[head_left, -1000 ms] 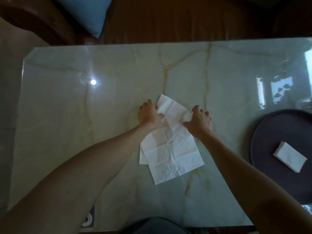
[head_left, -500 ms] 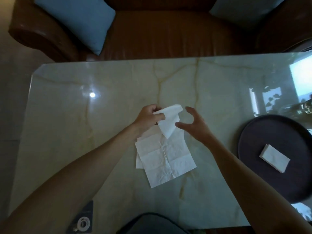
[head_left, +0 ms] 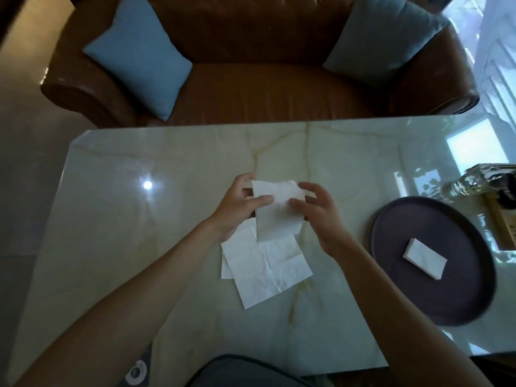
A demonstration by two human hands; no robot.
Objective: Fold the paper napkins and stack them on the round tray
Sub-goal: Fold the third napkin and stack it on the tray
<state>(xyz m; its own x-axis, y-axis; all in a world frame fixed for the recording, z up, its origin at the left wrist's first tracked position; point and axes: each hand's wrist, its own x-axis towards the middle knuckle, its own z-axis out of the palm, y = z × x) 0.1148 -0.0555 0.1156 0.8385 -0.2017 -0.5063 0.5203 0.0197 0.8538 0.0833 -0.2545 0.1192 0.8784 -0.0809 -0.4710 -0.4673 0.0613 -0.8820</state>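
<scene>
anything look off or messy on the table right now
Only small things. The flat napkins on the marble table lie askew, one poking out at the left beneath the other. The folded napkin sits right of centre on the round tray. No spill or tear shows.

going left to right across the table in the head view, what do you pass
light glare → left hand → held napkin → right hand → round tray → folded napkin on the tray
</scene>
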